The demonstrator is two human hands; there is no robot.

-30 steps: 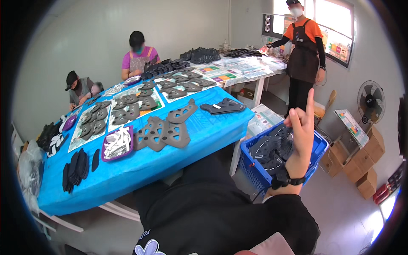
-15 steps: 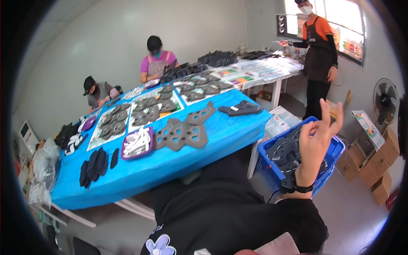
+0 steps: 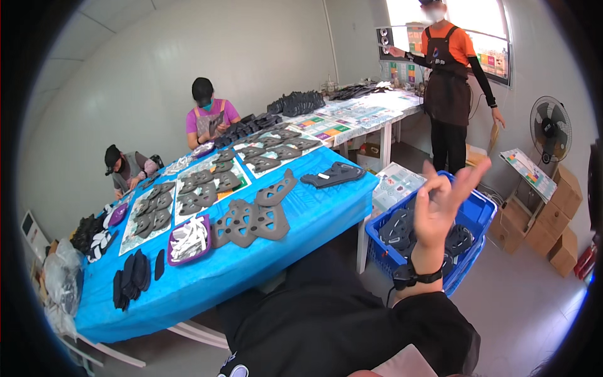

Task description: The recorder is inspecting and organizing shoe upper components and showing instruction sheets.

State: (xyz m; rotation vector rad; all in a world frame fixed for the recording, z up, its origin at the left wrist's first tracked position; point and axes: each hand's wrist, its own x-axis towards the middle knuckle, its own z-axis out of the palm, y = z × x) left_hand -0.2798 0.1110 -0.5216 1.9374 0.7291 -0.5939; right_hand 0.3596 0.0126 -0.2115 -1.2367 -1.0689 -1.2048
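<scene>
My right hand [image 3: 436,210] is raised over a blue plastic basket [image 3: 483,213], holding nothing; some fingers stretch out and others bend. A black band circles its wrist, with a small dark device on it. Dark molded pieces [image 3: 397,229] fill part of the basket. My left hand is out of view. On the blue-covered table [image 3: 326,210] lie perforated grey foam pieces [image 3: 242,221], a black piece with a small white mark [image 3: 333,174], and dark elongated pads [image 3: 132,279]. White strips [image 3: 188,240] sit in a purple tray [image 3: 208,227].
Two people [image 3: 210,119] [image 3: 129,169] work along the table's far side. A person in an orange shirt and dark apron [image 3: 447,75] stands at far right. A fan [image 3: 550,129] and cardboard boxes [image 3: 565,188] are at right. Clear plastic bags [image 3: 63,276] lie at left.
The view has shifted, so the table sits lower and farther left. My right hand has turned, its fingers now tilting more to the right. The standing person's arm is extended farther out.
</scene>
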